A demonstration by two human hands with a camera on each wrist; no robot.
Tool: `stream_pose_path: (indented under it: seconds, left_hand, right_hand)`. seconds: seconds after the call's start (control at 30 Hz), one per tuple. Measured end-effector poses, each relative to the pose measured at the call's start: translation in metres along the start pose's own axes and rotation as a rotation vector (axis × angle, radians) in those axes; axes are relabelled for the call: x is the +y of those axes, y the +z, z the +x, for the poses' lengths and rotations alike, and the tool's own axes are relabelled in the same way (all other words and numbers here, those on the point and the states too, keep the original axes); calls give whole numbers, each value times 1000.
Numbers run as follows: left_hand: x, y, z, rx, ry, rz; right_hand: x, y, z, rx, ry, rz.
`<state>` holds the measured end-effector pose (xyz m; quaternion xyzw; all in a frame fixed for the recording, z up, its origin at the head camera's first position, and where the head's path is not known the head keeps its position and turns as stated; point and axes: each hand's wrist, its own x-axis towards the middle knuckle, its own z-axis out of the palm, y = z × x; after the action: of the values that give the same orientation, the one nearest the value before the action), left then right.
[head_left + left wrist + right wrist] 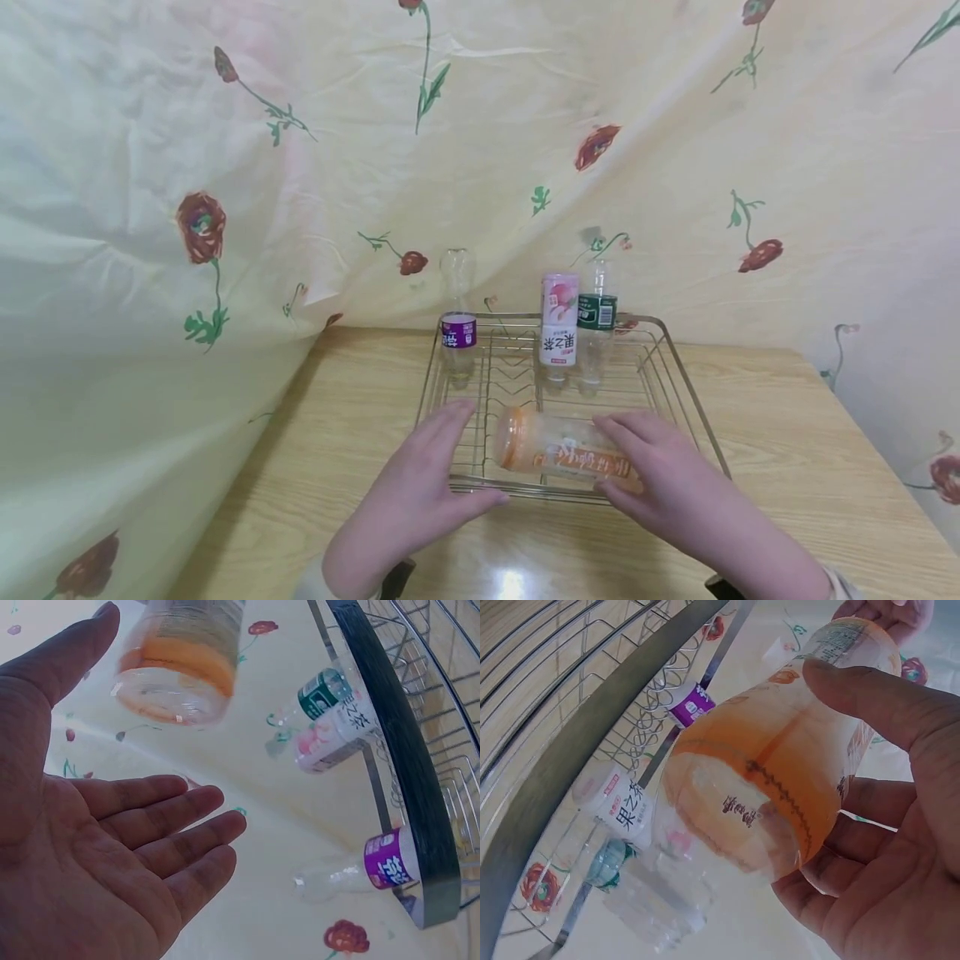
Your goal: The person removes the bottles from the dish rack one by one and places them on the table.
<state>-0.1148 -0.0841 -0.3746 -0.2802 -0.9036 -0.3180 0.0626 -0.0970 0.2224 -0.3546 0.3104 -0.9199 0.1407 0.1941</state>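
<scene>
My right hand (667,471) grips a clear plastic bottle with an orange label (562,446), which lies sideways above the front of a wire rack (525,488). In the right wrist view, thumb and fingers curl round the bottle (780,735), and one orange-banded end faces the camera. My left hand (416,492) is beside the bottle's other end, thumb and fingers spread apart. The left wrist view shows that palm (97,855) with nothing in it, the bottle's end (176,682) near the thumb.
Toward the rack's back stand a clear bottle with a purple label (459,330), a pink-and-white bottle (559,321) and a clear bottle with a green label (597,312). The rack rests on a wooden table (787,417). Flower-patterned cloth (495,183) hangs behind and at both sides.
</scene>
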Motion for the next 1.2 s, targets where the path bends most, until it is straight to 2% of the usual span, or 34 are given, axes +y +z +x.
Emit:
stream_pose_path:
  seconds: [0.2,0.73,0.97,1.2]
  left_hand:
    - [7,0,4,-27,29,1]
    - [15,7,10,-20,146,69]
    - [17,10,13,-31,198,132]
    - [21,14,14,-75,200,212]
  right_hand:
    - [-2,0,-1,2,-10,-14]
    - [-10,5,-4,-11,-35,-34]
    - [-15,9,-4,-41,-24,-31]
    - [-19,11,-1,-61,-21,-43]
